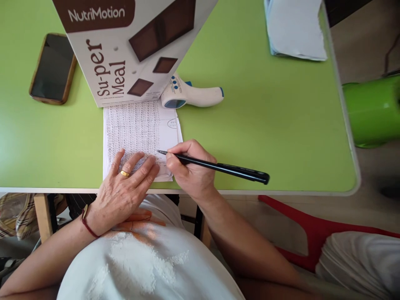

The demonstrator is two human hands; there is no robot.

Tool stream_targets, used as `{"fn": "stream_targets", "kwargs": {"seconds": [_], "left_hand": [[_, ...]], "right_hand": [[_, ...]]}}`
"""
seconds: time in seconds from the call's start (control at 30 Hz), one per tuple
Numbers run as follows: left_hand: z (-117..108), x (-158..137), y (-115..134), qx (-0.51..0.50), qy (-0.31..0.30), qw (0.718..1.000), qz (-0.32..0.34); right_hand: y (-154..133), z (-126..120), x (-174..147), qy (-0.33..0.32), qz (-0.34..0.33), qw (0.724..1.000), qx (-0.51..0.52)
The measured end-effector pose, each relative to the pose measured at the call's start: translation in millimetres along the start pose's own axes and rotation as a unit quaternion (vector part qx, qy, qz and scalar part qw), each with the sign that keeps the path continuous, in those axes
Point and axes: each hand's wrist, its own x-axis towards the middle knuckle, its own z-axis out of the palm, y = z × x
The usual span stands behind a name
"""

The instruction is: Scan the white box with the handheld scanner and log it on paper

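Observation:
My right hand (194, 168) grips a black pen (225, 167), its tip at the right side of the written lines on a white sheet of paper (167, 141). Dense rows of small handwriting cover most of that sheet, which lies on other sheets near the table's front edge. Flat on the lower left of the paper rests my left hand (133, 187), fingers spread, a gold ring on one finger. A white box (109, 66) marked "NutriMotion Su-per Meal" stands at the paper's far edge. Beside the box lies a white and blue infrared thermometer (200, 95).
The green table (268, 125) has a pale edge at the front and right. A phone in a brown case (53, 68) lies at left, folded papers (295, 29) at the back right. Beyond the table are a green bin-like object (371, 112) and a red chair (315, 233).

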Motion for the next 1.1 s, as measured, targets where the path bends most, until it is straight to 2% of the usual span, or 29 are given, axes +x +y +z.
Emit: {"fn": "stream_targets", "kwargs": {"seconds": [0.57, 0.77, 1.1], "left_hand": [[0.6, 1.1, -0.3, 0.006, -0.002, 1.0, -0.001], [1.1, 0.3, -0.5, 0.005, -0.001, 1.0, 0.001], [0.6, 0.7, -0.8, 0.002, -0.001, 1.0, 0.003]], "right_hand": [[1.2, -0.1, 1.9, 0.007, -0.053, 0.998, 0.041], [2.2, 0.8, 0.7, 0.038, -0.041, 0.997, 0.058], [3.0, 0.2, 2.1, 0.021, -0.059, 0.998, 0.026]]}}
